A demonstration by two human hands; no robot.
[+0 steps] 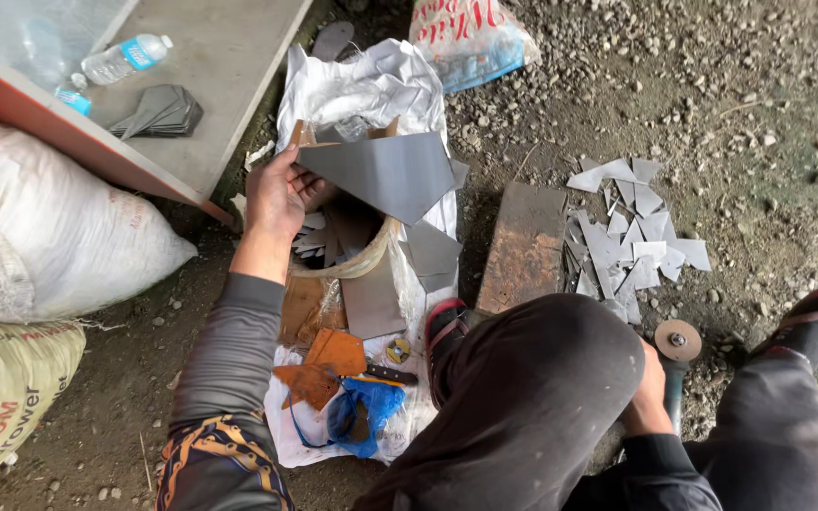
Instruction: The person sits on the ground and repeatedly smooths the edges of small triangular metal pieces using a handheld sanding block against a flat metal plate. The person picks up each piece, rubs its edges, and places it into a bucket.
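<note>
While the left hand (276, 194) pinches a grey metal sheet (385, 172) over the open box (333, 274), the right hand (650, 393) is closed around a grinder (677, 352) beside the knee. Picking stock seems the step in hand; cutting would call for laying the sheet on the block (524, 248).

The left hand (276, 194) pinches a grey metal sheet (385, 173) by its near-left edge, holding it above a cardboard box (338, 241) of metal offcuts on a white sack (362, 85). The right hand (650, 393) grips an angle grinder (677, 343), its disc near a pile of cut metal pieces (631, 237). A rusty slab (524, 248) lies between box and pile.
</note>
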